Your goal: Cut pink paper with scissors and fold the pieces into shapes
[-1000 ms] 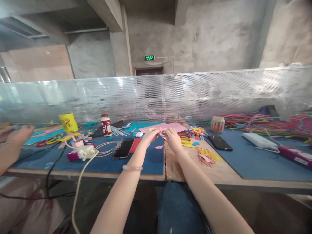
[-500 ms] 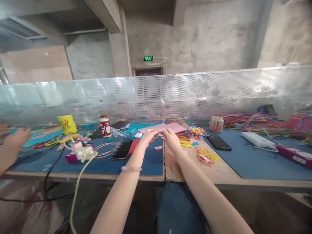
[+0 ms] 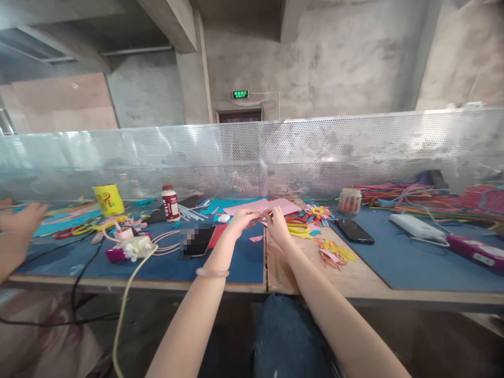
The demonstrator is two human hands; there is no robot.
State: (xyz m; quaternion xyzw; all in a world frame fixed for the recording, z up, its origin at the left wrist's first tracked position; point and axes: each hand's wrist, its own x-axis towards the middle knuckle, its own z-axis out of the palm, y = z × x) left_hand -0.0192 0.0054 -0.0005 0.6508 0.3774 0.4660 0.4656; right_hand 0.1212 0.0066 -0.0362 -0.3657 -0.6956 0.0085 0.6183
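My left hand [image 3: 243, 220] and my right hand [image 3: 277, 224] meet at the middle of the table, fingertips pinched together. Between them is a small pink piece of paper [image 3: 263, 212], mostly hidden by the fingers. Pink sheets [image 3: 285, 205] lie just behind my hands, over a blue sheet [image 3: 220, 205]. Yellow-handled scissors [image 3: 299, 229] rest to the right of my right hand. A small pink paper scrap [image 3: 255, 239] lies in front of my hands, and red paper [image 3: 218, 235] sits left of my left wrist.
A phone [image 3: 199, 241], a power strip [image 3: 129, 248] with cables and a bottle [image 3: 169, 203] stand to the left. A paper flower [image 3: 316, 211], cut strips [image 3: 334, 252], another phone [image 3: 354, 231] and a jar [image 3: 349, 201] are on the right. Another person's hand [image 3: 21, 223] is at far left.
My fingers have shifted slightly around the small pink paper, with the right hand turning a little. The other person's hand at far left has moved. The table items stay put.
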